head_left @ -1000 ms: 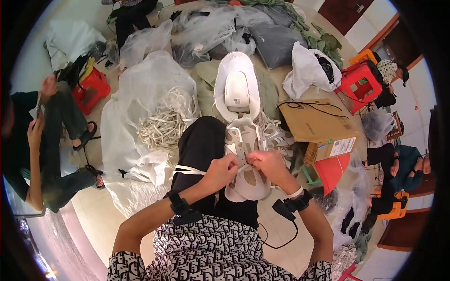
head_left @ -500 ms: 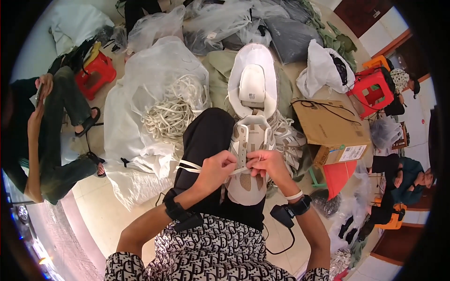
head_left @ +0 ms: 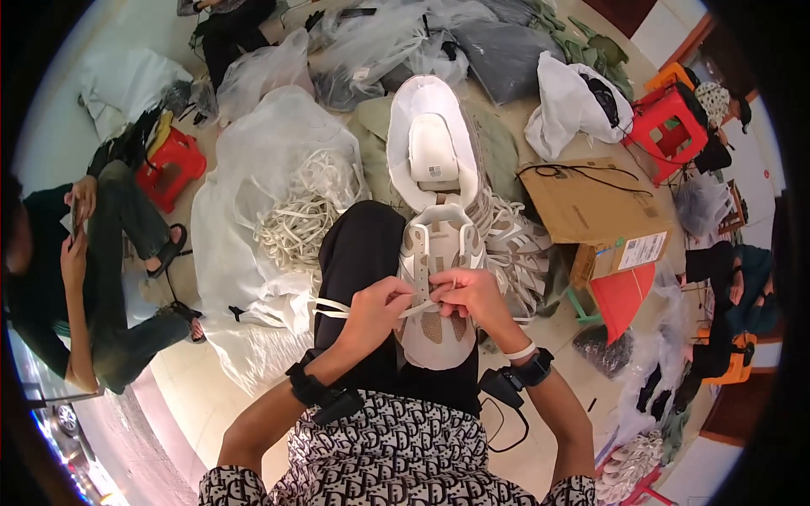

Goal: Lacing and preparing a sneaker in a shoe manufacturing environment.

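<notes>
A white and beige sneaker [head_left: 437, 346] rests on my lap, toe towards me. A pale flat shoelace [head_left: 332, 304] runs across its front, below the eyelets, and trails out over my black-clad leg on the left. My left hand [head_left: 371, 312] is closed in a pinch on this shoelace beside the shoe. Over the lower eyelets, my right hand [head_left: 471, 295] pinches the lace too; its fingertips partly hide the holes. Just beyond lies the wide white opening of another shoe [head_left: 432, 126], with more sneakers [head_left: 516, 253] stacked at its right.
Left of my leg, a heap of loose laces [head_left: 295, 223] lies on a white plastic bag [head_left: 224, 278]. A cardboard box [head_left: 591, 211] stands at the right, near a red stool [head_left: 666, 131]. A seated person [head_left: 110, 278] holds a phone at far left. Plastic-wrapped bundles [head_left: 498, 59] lie at the back.
The whole view has shifted slightly, so the shoe and my hands appear a little further left. Both hands keep their pinch on the lace, with little other movement.
</notes>
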